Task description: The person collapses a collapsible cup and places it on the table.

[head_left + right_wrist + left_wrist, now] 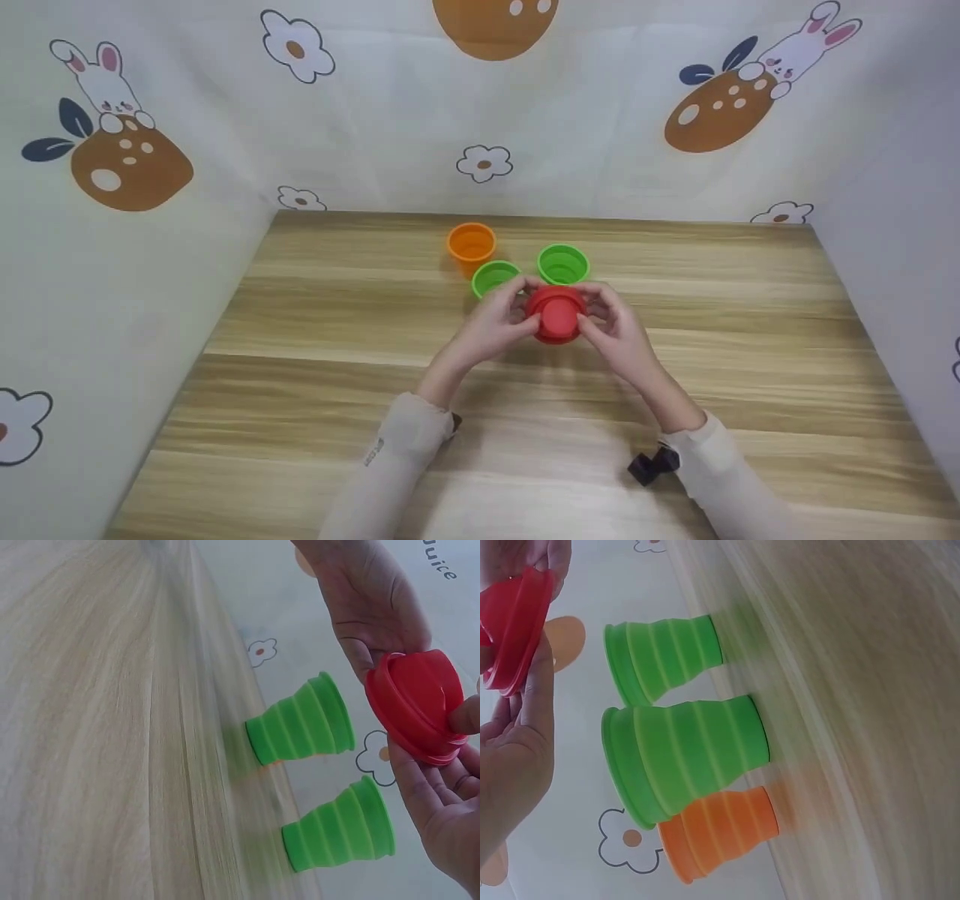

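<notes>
A red collapsible cup (559, 319), folded to a low ring shape, is held up above the table between both hands, its round base facing the head camera. The left hand (495, 321) grips its left side, thumb at the base and fingers around the rim. On the opposite side the right hand (619, 330) pinches it the same way. In the right wrist view the red cup (416, 705) looks tilted and partly squashed. Behind the hands stand two extended green cups, the left one (682, 757) partly covered by the left hand in the head view, the right one (563, 264) fully extended too.
An orange collapsible cup (471, 244) stands upright behind the left green cup. The wood-grain table (315, 420) runs back to a patterned cloth wall (405, 112), with more cloth at both sides. A black wrist camera (651, 465) sits at the right sleeve.
</notes>
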Motion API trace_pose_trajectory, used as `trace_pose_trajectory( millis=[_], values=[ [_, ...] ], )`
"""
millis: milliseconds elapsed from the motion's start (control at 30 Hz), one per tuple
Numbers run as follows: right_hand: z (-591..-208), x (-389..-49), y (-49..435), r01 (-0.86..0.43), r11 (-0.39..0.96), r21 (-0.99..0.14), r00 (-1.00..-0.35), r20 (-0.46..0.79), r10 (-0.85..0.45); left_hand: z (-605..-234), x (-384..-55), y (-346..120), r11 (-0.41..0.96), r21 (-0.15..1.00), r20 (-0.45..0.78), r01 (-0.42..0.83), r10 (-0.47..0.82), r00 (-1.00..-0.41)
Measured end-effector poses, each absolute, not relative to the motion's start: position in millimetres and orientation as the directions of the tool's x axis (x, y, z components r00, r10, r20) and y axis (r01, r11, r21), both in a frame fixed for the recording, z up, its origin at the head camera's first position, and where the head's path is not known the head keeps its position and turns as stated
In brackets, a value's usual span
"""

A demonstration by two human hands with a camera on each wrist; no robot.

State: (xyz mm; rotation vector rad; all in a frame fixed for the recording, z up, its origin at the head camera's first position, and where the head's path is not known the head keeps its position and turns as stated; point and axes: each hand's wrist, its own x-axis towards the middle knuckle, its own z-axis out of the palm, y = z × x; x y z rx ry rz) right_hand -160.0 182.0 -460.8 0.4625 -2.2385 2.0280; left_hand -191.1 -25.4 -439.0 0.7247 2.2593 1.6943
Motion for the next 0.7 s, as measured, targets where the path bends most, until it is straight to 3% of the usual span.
trace_pose_trajectory(
  millis=[267, 500, 700],
  values=[
    [-460.7, -159.0, 185.7, -0.244, 0.044, -0.969, -0.942, 0.226, -0.248, -438.0, -192.0, -24.3, 0.259, 0.931, 0.108, 0.257, 0.477, -0.872],
    [-459.7, -158.4, 181.9, -0.207, 0.031, -0.978, -0.957, 0.196, -0.214, -435.5, -190.0, -23.4, 0.292, 0.917, 0.112, 0.273, 0.468, -0.876],
    [-459.0, -158.9, 179.9, -0.213, 0.066, -0.975, -0.964, 0.199, -0.176, -437.6, -189.3, -24.2, 0.223, 0.932, 0.136, 0.285, 0.515, -0.846]
  ],
)
